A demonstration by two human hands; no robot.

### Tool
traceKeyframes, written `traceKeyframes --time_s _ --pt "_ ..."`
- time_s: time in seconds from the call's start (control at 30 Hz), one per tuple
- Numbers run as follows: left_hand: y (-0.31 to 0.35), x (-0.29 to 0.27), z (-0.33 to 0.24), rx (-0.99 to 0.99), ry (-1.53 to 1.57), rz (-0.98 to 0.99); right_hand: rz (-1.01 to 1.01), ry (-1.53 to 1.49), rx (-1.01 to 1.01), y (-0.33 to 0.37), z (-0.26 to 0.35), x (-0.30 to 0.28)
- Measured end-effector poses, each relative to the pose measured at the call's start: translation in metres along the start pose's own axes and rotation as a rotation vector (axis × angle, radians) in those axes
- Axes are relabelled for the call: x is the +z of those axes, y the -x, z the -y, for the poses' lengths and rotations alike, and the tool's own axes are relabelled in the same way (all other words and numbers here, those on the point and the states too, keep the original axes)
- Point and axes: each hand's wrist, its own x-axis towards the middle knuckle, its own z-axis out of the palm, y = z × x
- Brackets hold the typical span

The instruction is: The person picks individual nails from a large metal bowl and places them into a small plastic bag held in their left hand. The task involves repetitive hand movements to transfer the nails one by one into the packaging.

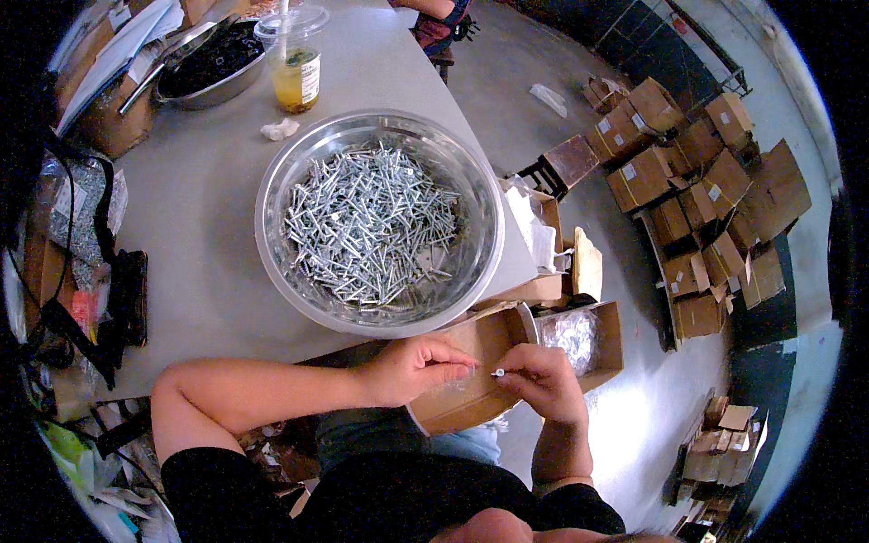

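At the far left edge of the grey table (195, 226), clear bags of small metal parts (81, 213) lie beside black straps. A large steel bowl (272, 195) sits mid-table, heaped with silvery screws (371, 226) (they fill most of its floor). Behind it stand a lidded plastic cup (297, 68) of yellow drink and a second, darker bowl (213, 63). Just below the big bowl's near rim, the left hand (412, 366) has its fingers drawn together, their tips touching a small clear bag (466, 385) over an open cardboard box (480, 362). The right hand (543, 380) pinches one screw (498, 372) between thumb and forefinger, just beside the left fingertips. Cardboard boxes (697, 181) are piled on the floor at right.
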Motion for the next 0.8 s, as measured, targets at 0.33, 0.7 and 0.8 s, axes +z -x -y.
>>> traceKeyframes --time_s 0.33,0.7,0.8 --pt "0.001 -0.011 -0.008 -0.162 -0.084 0.111 0.023 0.060 -0.092 -0.011 0.007 0.001" --pt "0.000 -0.009 -0.003 -0.031 -0.153 0.145 0.034 0.160 -0.131 -0.021 0.030 0.003" --pt "0.000 -0.009 -0.010 -0.077 -0.335 0.142 0.031 0.233 -0.167 -0.022 0.032 0.005"
